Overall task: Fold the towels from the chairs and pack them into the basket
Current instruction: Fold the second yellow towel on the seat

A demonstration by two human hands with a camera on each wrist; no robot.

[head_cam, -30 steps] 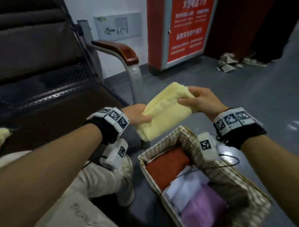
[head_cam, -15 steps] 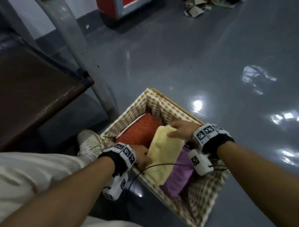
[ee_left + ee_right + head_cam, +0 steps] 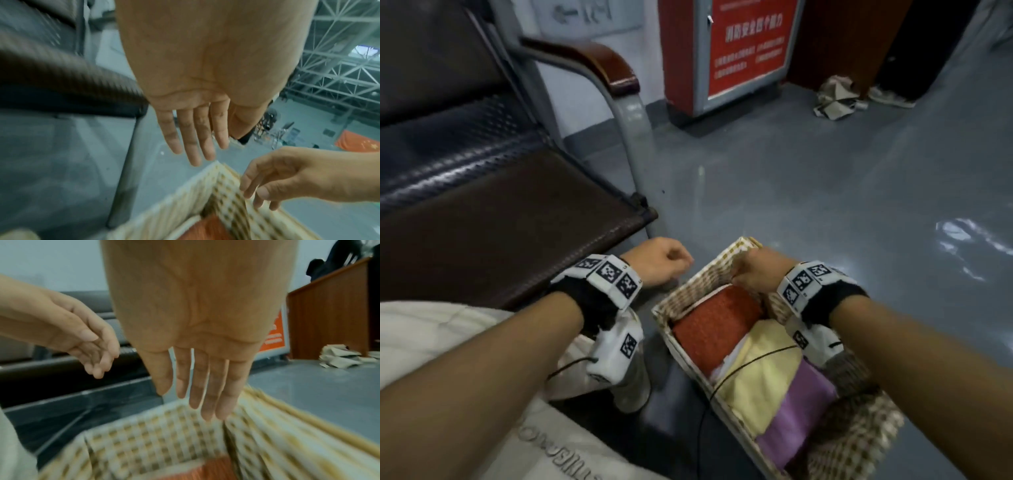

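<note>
Both hands hang relaxed and hold nothing: left hand (image 3: 657, 262) left of the basket (image 3: 690, 291), right hand (image 3: 758, 270) over its far corner. Yellow towel (image 3: 760, 363) lies packed mid-basket. Next, best reach for remaining towels calmly.

We find a public waiting or lobby area inside a large hall. A metal-framed bench (image 3: 493, 205) with a brown padded seat and a wooden armrest (image 3: 599, 65) stands on a glossy grey floor (image 3: 808, 192). A red cabinet (image 3: 729, 51) with Chinese safety text stands against the wall. In the left wrist view we see a steel truss roof (image 3: 339, 53) and a red flag (image 3: 357, 144).
</note>
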